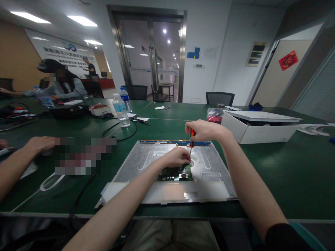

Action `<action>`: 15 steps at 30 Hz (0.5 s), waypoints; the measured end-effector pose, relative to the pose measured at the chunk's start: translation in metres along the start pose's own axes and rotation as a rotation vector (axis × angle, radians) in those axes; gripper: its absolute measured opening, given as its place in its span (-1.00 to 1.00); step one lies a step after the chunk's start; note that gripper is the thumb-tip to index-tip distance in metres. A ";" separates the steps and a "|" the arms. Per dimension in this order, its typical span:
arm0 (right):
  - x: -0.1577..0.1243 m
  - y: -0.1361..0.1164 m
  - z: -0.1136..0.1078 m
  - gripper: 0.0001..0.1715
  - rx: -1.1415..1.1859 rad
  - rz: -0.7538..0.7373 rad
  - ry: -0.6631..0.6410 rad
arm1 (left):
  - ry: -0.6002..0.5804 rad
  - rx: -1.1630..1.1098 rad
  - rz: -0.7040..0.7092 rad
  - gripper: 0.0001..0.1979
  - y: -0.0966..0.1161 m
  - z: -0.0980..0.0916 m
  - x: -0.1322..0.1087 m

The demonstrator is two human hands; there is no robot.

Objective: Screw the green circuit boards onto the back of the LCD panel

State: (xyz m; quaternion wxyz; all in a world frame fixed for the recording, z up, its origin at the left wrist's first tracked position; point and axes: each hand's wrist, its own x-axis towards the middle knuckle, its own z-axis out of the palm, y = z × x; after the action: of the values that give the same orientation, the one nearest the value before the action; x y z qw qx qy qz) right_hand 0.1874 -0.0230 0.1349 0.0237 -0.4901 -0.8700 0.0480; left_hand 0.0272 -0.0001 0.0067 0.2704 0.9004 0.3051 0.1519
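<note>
An orange and black screwdriver [192,134] stands nearly upright, its handle held from above by my right hand [202,130]. The shaft points down at the green circuit board [186,175], around its upper right corner. Close beside the screwdriver's tip, my left hand [176,156] has its fingers pinched together; what they hold, if anything, is hidden. Under both hands lies a flat grey metal panel [146,164], like the back of a display. A narrow blue circuit strip [167,142] runs along its far edge. My left hand covers part of the green board.
Right of the panel stands a white box [264,134] with its lid ajar. Water bottles [121,111] and a black cable [134,130] are at the back left. Another person's hand [43,143] rests at left, near a blurred-out patch. A person sits further back.
</note>
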 end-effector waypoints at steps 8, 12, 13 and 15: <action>0.001 -0.004 0.001 -0.73 -0.032 0.017 0.063 | -0.008 -0.004 -0.012 -0.96 0.000 0.001 0.001; 0.001 -0.003 -0.001 -0.75 -0.018 -0.018 0.021 | -0.012 -0.001 -0.010 -0.97 0.000 0.000 0.000; 0.001 -0.003 -0.001 -0.72 -0.005 -0.019 0.013 | -0.011 0.001 -0.009 -0.97 0.000 -0.001 0.000; 0.001 -0.001 -0.001 -0.67 0.012 -0.026 0.005 | -0.006 0.004 -0.006 -0.96 0.000 -0.001 0.000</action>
State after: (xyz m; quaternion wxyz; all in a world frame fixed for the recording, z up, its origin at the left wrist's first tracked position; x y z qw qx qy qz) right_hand 0.1862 -0.0225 0.1365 0.0296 -0.4786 -0.8760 0.0518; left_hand 0.0264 0.0002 0.0074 0.2702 0.9004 0.3075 0.1477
